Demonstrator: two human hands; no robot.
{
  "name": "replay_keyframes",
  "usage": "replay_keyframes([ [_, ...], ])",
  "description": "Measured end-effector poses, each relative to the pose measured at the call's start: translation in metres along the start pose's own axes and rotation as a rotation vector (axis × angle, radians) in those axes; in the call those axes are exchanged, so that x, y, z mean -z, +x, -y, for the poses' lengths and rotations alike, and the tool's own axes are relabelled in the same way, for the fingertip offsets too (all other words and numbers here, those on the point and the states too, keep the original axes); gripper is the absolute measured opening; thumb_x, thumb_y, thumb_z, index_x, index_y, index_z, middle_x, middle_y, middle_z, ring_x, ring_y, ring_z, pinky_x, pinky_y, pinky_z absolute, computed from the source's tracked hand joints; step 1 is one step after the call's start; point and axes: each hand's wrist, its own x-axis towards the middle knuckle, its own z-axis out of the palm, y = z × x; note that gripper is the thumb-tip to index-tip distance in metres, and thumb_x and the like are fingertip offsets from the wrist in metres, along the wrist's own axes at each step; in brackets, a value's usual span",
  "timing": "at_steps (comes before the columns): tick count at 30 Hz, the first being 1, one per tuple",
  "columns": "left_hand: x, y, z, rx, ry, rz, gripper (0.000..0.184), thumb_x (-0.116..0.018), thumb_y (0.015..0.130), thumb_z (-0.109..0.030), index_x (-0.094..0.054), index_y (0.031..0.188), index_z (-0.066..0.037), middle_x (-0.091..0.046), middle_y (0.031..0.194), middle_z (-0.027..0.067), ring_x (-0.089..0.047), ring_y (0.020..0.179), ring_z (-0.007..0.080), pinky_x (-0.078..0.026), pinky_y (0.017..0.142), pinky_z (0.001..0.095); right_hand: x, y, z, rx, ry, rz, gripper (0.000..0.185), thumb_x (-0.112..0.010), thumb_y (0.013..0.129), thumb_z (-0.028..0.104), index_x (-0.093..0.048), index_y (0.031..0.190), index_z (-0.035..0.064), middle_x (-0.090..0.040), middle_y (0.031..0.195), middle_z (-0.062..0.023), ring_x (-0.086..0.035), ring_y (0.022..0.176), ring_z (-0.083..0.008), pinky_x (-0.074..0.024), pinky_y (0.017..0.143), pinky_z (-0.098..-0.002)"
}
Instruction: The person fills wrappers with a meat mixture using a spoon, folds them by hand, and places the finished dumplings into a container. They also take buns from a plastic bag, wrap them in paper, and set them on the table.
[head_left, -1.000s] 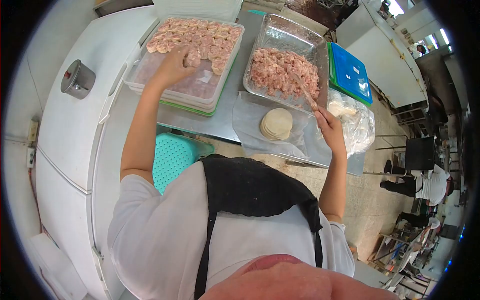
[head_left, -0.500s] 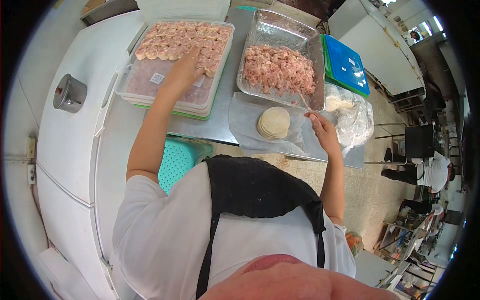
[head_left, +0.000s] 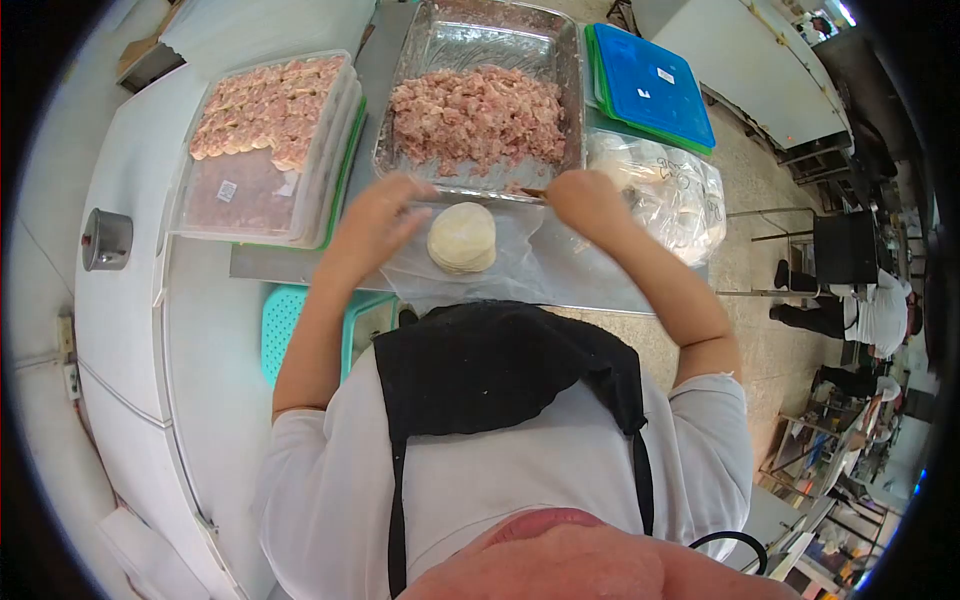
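My left hand (head_left: 378,228), slightly blurred, hovers left of a stack of round dough wrappers (head_left: 462,237), fingers apart and nothing seen in them. The wrappers lie on clear plastic sheeting (head_left: 520,262). My right hand (head_left: 588,203) is closed around a thin stick-like spreader (head_left: 532,192), whose tip is at the near edge of the metal tray (head_left: 480,45). Pinkish ground meat (head_left: 480,115) is heaped in that tray. To the left, rows of meat-filled dumplings (head_left: 265,110) fill the far part of a stacked plastic container (head_left: 225,215).
Blue and green lids (head_left: 655,85) lie right of the tray, beside a clear bag of pale dough (head_left: 660,190). A lidded metal pot (head_left: 107,240) rests on the white surface at left. A turquoise stool (head_left: 285,325) stands below the table. Other people (head_left: 870,318) are at far right.
My left hand has left the dumpling container and come toward the wrapper stack. My right hand has moved up and left in view, to the tray's near edge, still holding the spreader.
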Motion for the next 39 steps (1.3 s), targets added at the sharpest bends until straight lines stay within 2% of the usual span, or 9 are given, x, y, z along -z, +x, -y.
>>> replay_keyframes([
  [7, -0.098, -0.005, -0.004, 0.053, 0.038, 0.117, 0.025, -0.071, 0.076, -0.018, -0.062, 0.096, -0.006, -0.057, 0.097, 0.0135, -0.055, 0.097, 0.0351, -0.046, 0.084, 0.0414, -0.035, 0.025, -0.031, 0.275, 0.233, -0.211, 0.014, -0.056, 0.076, 0.014, -0.067, 0.071, 0.0068, -0.066, 0.071, -0.0133, -0.066, 0.069, -0.0313, -0.0522, 0.061, -0.0429],
  [9, -0.106, -0.004, -0.004, 0.075, 0.093, 0.067, 0.026, -0.071, 0.075, -0.02, -0.062, 0.095, -0.006, -0.057, 0.096, 0.0132, -0.055, 0.097, 0.035, -0.045, 0.084, 0.0417, -0.013, 0.037, -0.058, 0.093, 0.12, -0.069, 0.013, -0.056, 0.076, 0.013, -0.067, 0.072, 0.0066, -0.067, 0.073, -0.0136, -0.067, 0.069, -0.0312, -0.0524, 0.06, -0.0428],
  [13, -0.101, -0.005, 0.004, 0.245, -0.007, 0.151, 0.021, -0.067, 0.082, -0.018, -0.065, 0.098, -0.005, -0.056, 0.092, 0.0122, -0.056, 0.09, 0.0305, -0.046, 0.08, 0.0362, -0.05, 0.057, -0.075, 0.12, 0.057, -0.241, 0.018, -0.055, 0.08, 0.017, -0.068, 0.073, 0.0065, -0.066, 0.073, -0.0134, -0.066, 0.072, -0.0307, -0.0524, 0.061, -0.0433],
  [18, -0.095, -0.003, 0.0, 0.344, -0.25, 0.064, 0.016, -0.063, 0.088, -0.017, -0.069, 0.094, -0.004, -0.057, 0.089, 0.0105, -0.057, 0.084, 0.0249, -0.046, 0.075, 0.0332, -0.024, 0.023, -0.038, 0.344, 0.088, -0.029, 0.016, -0.057, 0.077, 0.015, -0.068, 0.072, 0.0051, -0.067, 0.074, -0.0145, -0.068, 0.073, -0.031, -0.053, 0.06, -0.0417],
  [24, -0.086, -0.005, 0.01, 0.453, -0.236, 0.059, 0.02, -0.061, 0.09, -0.022, -0.066, 0.093, -0.002, -0.06, 0.093, 0.0061, -0.057, 0.083, 0.0186, -0.045, 0.075, 0.0296, -0.04, 0.053, -0.063, 0.267, 0.079, -0.012, 0.016, -0.057, 0.077, 0.016, -0.069, 0.074, 0.0056, -0.067, 0.073, -0.0155, -0.068, 0.073, -0.0318, -0.054, 0.062, -0.0431],
  [27, -0.08, -0.003, 0.027, 0.54, -0.388, -0.113, 0.017, -0.062, 0.091, -0.018, -0.062, 0.099, -0.003, -0.061, 0.099, 0.0019, -0.056, 0.085, 0.0141, -0.046, 0.073, 0.0281, -0.021, 0.024, -0.038, 0.382, 0.127, -0.075, 0.012, -0.058, 0.074, 0.01, -0.068, 0.072, 0.0049, -0.066, 0.073, -0.0145, -0.068, 0.071, -0.0305, -0.0534, 0.058, -0.0416],
  [29, -0.076, 0.0, 0.038, 0.644, -1.209, -0.394, 0.022, -0.06, 0.091, -0.015, -0.057, 0.11, -0.004, -0.061, 0.105, 0.0015, -0.058, 0.091, 0.0124, -0.049, 0.077, 0.0294, -0.021, 0.036, -0.066, 0.348, 0.075, -0.037, 0.012, -0.058, 0.075, 0.011, -0.067, 0.071, 0.0055, -0.065, 0.07, -0.0135, -0.067, 0.07, -0.0298, -0.053, 0.057, -0.0418],
  [32, -0.053, 0.015, 0.013, 0.547, -1.176, -0.433, 0.032, -0.058, 0.093, -0.016, -0.051, 0.12, -0.002, -0.061, 0.11, 0.0051, -0.059, 0.101, 0.0145, -0.05, 0.087, 0.0322, -0.024, 0.043, -0.083, 0.096, -0.029, -0.075, 0.014, -0.057, 0.075, 0.012, -0.068, 0.07, 0.0053, -0.066, 0.07, -0.0149, -0.067, 0.067, -0.0301, -0.0531, 0.058, -0.0418],
  [39, -0.016, 0.032, 0.035, 0.464, -1.355, -0.532, 0.049, -0.053, 0.095, -0.018, -0.038, 0.137, 0.003, -0.053, 0.129, 0.0129, -0.053, 0.12, 0.0241, -0.043, 0.102, 0.0398, 0.028, 0.014, -0.047, 0.081, -0.032, 0.151, 0.019, -0.055, 0.08, 0.012, -0.069, 0.07, 0.0048, -0.066, 0.068, -0.0165, -0.068, 0.067, -0.0303, -0.0531, 0.059, -0.0414],
])
